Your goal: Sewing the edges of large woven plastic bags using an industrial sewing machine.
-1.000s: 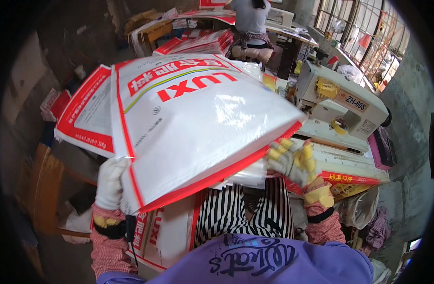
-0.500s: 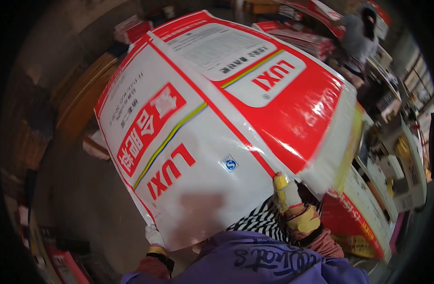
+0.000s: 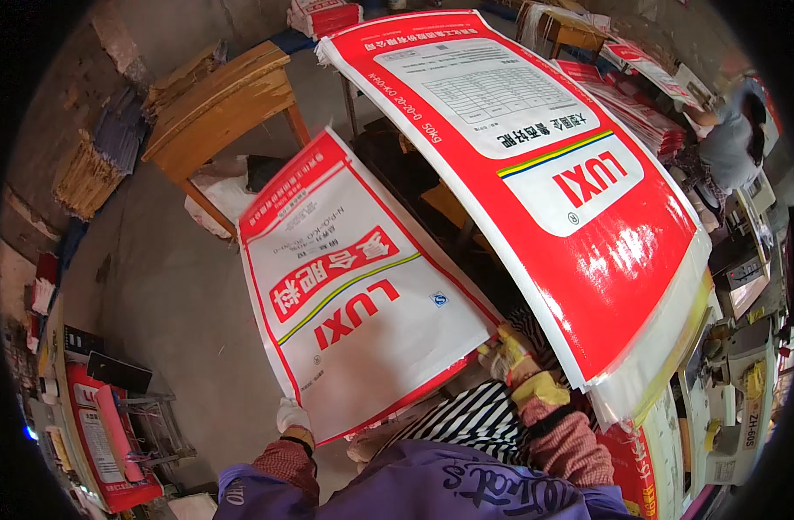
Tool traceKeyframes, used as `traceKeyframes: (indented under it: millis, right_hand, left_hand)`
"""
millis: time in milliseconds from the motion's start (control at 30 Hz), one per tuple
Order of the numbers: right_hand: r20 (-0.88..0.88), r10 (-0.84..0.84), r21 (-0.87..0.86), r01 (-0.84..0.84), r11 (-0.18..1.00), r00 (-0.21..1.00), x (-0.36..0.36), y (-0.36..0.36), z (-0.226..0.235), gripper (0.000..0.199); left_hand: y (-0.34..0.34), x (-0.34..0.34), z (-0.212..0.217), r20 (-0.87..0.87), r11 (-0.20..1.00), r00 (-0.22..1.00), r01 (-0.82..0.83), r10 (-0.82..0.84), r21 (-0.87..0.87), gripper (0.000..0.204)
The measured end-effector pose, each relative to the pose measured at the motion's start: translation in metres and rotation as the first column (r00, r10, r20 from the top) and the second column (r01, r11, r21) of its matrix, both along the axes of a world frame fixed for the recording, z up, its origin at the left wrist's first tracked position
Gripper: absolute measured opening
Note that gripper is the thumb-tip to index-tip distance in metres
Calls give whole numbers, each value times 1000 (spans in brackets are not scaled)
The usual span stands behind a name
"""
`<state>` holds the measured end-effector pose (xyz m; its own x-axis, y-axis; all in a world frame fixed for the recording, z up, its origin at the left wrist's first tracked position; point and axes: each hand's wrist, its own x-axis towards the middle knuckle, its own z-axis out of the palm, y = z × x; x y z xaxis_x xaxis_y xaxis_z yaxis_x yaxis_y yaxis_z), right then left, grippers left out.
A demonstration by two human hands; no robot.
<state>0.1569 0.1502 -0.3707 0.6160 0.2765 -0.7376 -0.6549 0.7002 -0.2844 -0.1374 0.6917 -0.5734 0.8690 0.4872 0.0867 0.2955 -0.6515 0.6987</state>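
A printed white-and-red plastic sack (image 3: 371,355) hangs flat and tilted in front of me, its far end pointing away. My left hand (image 3: 293,416), in a white covering, grips its near left corner. At the near right corner, my right hand (image 3: 510,357), wrapped in yellow and white tape, has its fingers closed on the edge. Right beside it lies a pile of similar sacks (image 3: 579,295), the top one mostly red with a white panel. Clear plastic edges (image 3: 666,338) stick out along the pile's right side.
A wooden bench (image 3: 219,104) stands at the far left, near stacked folded material (image 3: 111,147). More sacks (image 3: 622,104) lie at the back right, where another person (image 3: 731,143) works. A machine (image 3: 744,399) stands at my right; a rack with red sheets (image 3: 111,442) is at lower left.
The sack in my hands has come away from the pile towards the left and lower, with a dark gap between them. My view has shifted, showing more of the left side.
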Motion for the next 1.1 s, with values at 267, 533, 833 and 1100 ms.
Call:
traceKeyframes:
  millis: [267,533,833,1100]
  right_hand:
    - [40,-391,41,390,920,920,-45,-18,65,31]
    - [99,-342,-76,350,934,934,-96,-24,129,37]
    - [339,83,-197,-15,980,937,-152,-52,167,27]
    - [468,373,-645,22,764,801,-191,-85,217,17]
  left_hand:
    - [-52,111,-24,-534,831,839,225,99,508,29]
    - [-123,197,99,-696,672,591,323,406,666,27]
    - [-408,306,371,393,585,443,699,-806,411,33]
    - [-579,284,420,177,22,-79,862,-981,507,17]
